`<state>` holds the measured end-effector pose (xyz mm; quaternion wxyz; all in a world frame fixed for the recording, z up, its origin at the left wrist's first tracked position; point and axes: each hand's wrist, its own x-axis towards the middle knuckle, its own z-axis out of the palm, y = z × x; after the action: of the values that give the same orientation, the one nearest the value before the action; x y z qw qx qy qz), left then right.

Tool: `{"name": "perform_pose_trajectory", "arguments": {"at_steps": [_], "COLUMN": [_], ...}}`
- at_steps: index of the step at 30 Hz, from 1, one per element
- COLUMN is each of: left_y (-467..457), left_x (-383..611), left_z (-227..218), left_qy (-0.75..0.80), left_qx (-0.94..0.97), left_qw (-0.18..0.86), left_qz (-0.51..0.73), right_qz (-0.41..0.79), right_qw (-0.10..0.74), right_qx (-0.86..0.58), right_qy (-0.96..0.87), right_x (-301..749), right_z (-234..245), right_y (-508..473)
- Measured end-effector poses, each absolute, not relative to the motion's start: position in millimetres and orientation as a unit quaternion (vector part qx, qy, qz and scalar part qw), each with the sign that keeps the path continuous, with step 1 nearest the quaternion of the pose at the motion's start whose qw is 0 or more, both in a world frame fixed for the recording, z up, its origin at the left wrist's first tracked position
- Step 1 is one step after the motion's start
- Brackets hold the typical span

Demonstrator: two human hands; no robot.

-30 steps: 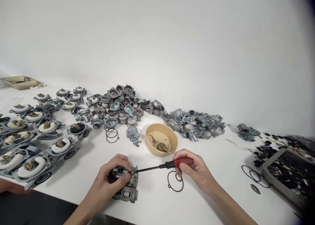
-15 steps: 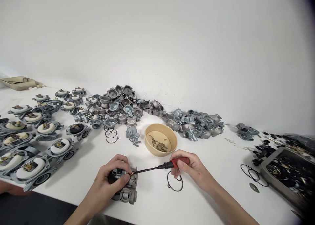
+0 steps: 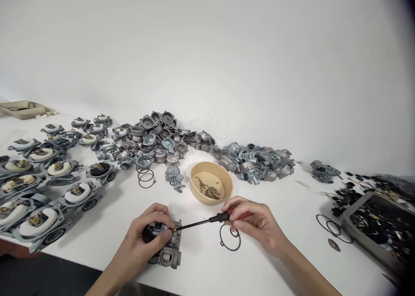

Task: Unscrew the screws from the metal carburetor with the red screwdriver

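Note:
My left hand [image 3: 144,237] is wrapped round a grey metal carburetor body [image 3: 167,250] that rests on the white table near its front edge. My right hand [image 3: 256,227] grips the red handle of a screwdriver [image 3: 207,221]. Its black shaft points left, and its tip meets a small brass screw on top of the carburetor, beside my left fingertips. A black rubber gasket ring [image 3: 230,240] lies flat on the table just under my right hand.
A tan bowl [image 3: 211,183] with several small screws stands behind my hands. Piles of metal carburetor parts [image 3: 162,138] run along the wall. Rows of carburetors with white floats [image 3: 42,175] fill the left. A grey tray of black parts [image 3: 379,227] sits right.
My right fingers have shifted round the red handle and now cover more of it. The screwdriver tip stays on the screw. My left hand and the carburetor have not moved.

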<state>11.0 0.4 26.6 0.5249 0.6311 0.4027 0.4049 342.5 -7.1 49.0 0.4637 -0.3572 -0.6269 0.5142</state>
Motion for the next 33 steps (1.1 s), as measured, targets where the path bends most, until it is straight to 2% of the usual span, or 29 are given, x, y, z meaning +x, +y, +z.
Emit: {"name": "perform_pose_trajectory", "arguments": {"at_steps": [18, 33], "left_y": [2, 0], "left_x": [11, 12], "left_z": [23, 25], "left_qy": [0.405, 0.442], "left_qx": [0.640, 0.639], "left_qw": [0.506, 0.490], "left_qz": [0.412, 0.395], "right_qz": [0.500, 0.411], "right_qw": [0.474, 0.506], "right_qx": [-0.371, -0.411], "right_qy": [-0.623, -0.637], "right_x": [336, 327], "right_z": [41, 41], "right_y": [-7, -7]}}
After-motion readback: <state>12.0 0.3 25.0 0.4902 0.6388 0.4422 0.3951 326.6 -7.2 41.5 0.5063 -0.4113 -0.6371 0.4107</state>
